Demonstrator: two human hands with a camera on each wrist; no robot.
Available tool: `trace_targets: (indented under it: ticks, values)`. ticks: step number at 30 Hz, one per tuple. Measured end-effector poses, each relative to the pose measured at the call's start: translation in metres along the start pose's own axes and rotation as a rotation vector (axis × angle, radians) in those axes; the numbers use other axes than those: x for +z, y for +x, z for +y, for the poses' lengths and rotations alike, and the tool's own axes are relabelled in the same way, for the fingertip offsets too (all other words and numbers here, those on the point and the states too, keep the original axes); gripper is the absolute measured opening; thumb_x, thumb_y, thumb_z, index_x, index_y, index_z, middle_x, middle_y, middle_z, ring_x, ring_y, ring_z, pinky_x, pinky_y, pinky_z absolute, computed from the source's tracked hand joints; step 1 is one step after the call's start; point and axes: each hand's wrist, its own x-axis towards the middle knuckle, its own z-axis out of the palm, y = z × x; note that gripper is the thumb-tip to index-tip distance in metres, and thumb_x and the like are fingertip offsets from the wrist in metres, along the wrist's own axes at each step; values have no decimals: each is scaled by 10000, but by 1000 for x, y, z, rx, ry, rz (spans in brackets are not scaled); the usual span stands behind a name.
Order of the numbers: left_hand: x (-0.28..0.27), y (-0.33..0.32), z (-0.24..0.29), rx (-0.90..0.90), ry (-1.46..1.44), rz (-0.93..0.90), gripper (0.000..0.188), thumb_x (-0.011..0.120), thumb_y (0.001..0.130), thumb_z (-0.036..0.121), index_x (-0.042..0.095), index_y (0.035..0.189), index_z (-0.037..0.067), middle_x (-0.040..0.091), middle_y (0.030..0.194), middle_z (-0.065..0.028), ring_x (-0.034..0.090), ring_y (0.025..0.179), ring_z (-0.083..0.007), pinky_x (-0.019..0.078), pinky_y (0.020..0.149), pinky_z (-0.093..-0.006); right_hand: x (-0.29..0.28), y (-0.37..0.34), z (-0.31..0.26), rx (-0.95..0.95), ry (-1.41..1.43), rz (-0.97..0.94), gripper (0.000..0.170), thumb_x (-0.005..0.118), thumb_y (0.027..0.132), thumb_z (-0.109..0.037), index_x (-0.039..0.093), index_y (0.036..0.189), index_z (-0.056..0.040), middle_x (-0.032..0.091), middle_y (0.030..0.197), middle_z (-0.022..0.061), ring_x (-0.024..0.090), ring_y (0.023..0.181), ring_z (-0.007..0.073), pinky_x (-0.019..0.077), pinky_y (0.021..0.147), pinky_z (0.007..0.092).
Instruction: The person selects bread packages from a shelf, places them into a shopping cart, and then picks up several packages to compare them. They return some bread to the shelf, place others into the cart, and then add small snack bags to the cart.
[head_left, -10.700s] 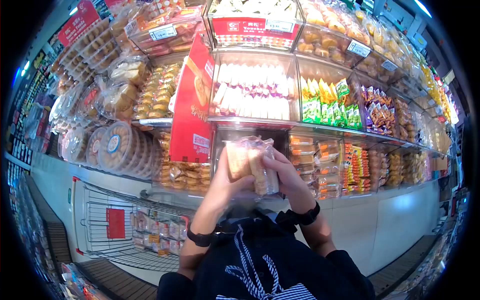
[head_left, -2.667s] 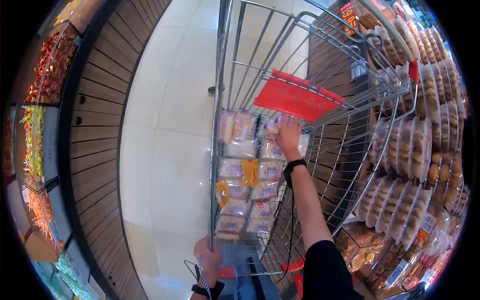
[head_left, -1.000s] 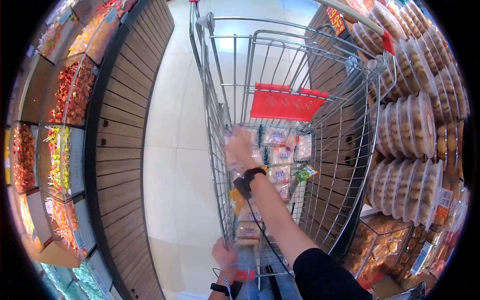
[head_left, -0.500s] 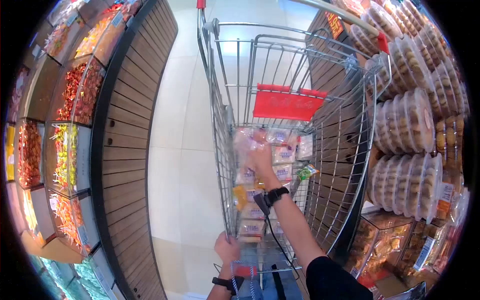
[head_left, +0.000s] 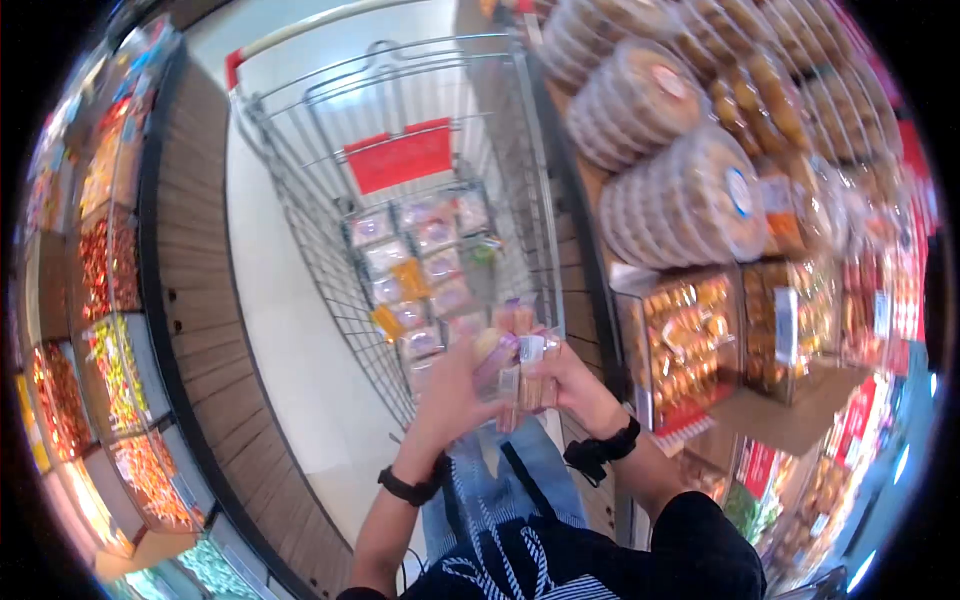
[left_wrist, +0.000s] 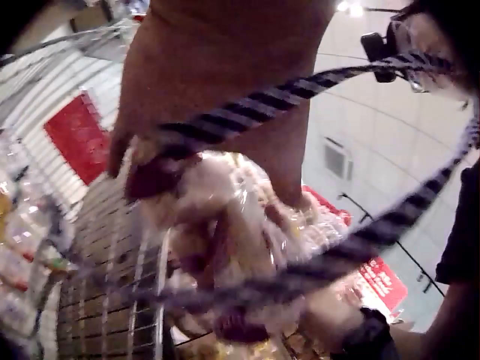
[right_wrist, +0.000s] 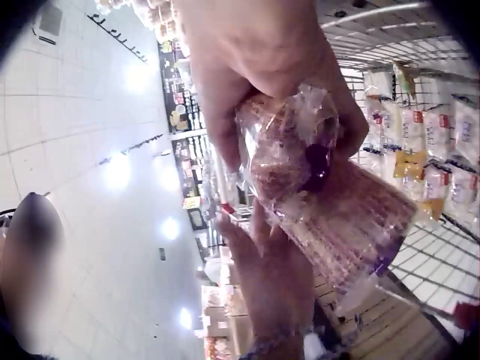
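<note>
In the head view, both hands are together before the body over the cart's near end. My left hand (head_left: 452, 395) grips clear-wrapped bread packets (head_left: 508, 385) from the left, thumb across the front. From the right, my right hand (head_left: 582, 388) holds the same bunch. The right wrist view shows the right hand (right_wrist: 259, 45) curled round a crinkly bread packet (right_wrist: 341, 217) with purple print, the left hand's fingers spread below it. A striped cord (left_wrist: 247, 112) crosses the left wrist view, partly covering the left hand and the packets (left_wrist: 251, 210).
A wire shopping cart (head_left: 335, 290) with a red panel (head_left: 400, 155) holds rows of wrapped packets (head_left: 440, 265) and yellow ones (head_left: 408, 280). Stacked round cookie tubs (head_left: 680, 200) and clear pastry bins (head_left: 690, 335) stand on the right. Candy bins (head_left: 105, 265) line the left.
The right hand has come out of the cart and the left has let go of its rim. Both now hold bread packets before the body; the head view has turned toward the cookie tubs.
</note>
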Motion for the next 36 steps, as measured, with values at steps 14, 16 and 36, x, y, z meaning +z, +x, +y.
trace_targets:
  ticks: [14, 16, 36]
  values:
    - [239, -84, 175, 267, -331, -663, 958, 842, 488, 212, 290, 1246, 16, 456, 1156, -106, 463, 1066, -193, 376, 910, -322, -103, -356, 32, -563, 403, 225, 547, 597, 683, -3, 401, 1193, -13, 527, 1084, 104, 552, 969, 221, 477, 841, 373]
    - [282, -109, 206, 265, -480, -636, 878, 834, 492, 231, 348, 1194, 23, 488, 1114, -103, 482, 1028, -190, 401, 870, -333, -136, -398, 49, -652, 427, 261, 532, 601, 677, -6, 415, 1176, -12, 530, 1076, 102, 554, 958, 218, 476, 836, 370]
    - [433, -146, 361, 216, -606, -723, 417, 686, 689, 17, 455, 1036, 31, 535, 930, -60, 545, 819, -114, 464, 683, -239, -195, -578, 61, -1079, -84, 682, 675, 707, 617, 37, 348, 1183, -44, 517, 1055, 88, 542, 950, 180, 483, 790, 325]
